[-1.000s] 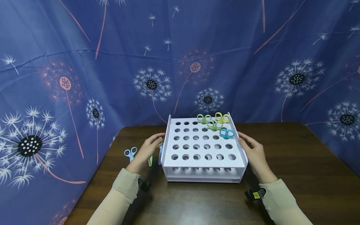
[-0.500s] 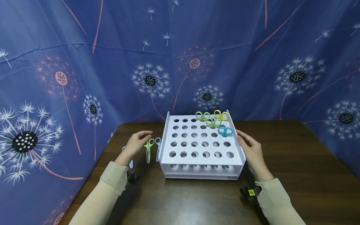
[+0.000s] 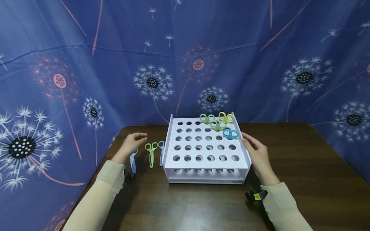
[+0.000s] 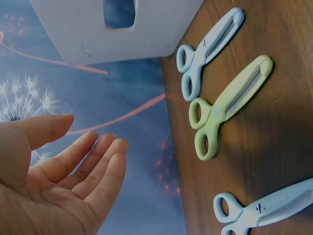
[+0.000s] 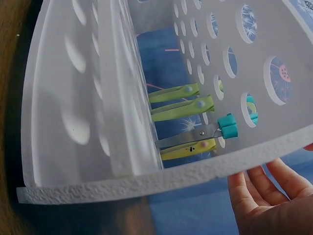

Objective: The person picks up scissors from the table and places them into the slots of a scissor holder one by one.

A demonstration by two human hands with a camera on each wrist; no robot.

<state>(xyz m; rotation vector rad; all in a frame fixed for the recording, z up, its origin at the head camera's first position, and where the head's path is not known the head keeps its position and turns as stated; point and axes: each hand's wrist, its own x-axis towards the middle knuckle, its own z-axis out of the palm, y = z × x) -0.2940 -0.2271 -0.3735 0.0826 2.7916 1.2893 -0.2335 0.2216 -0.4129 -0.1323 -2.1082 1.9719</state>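
Note:
A white rack (image 3: 185, 165) with rows of round holes stands mid-table. My right hand (image 3: 258, 157) rests its fingers against the rack's right side wall, thumb near the panel's edge. Upright in the back right holes sit a yellow pair of scissors (image 3: 226, 118), two green pairs and a teal pair (image 3: 230, 134), handles up; their lower ends show under the top plate in the right wrist view. My left hand (image 3: 130, 146) hovers left of the rack, fingers loosely bent, palm bare. Below it lies a light blue pair of scissors (image 3: 133, 164), with green scissors (image 4: 227, 100) nearby.
Another light blue pair of scissors (image 3: 161, 154) lies right beside the rack's left wall, which has a handle slot (image 4: 120, 12). A dark wooden table (image 3: 295, 154) extends on both sides. Behind hangs a blue dandelion-print cloth (image 3: 254, 80).
My left hand has left the rack's left wall and moved left over the scissors on the table, uncovering the green pair. The right hand stays at the rack.

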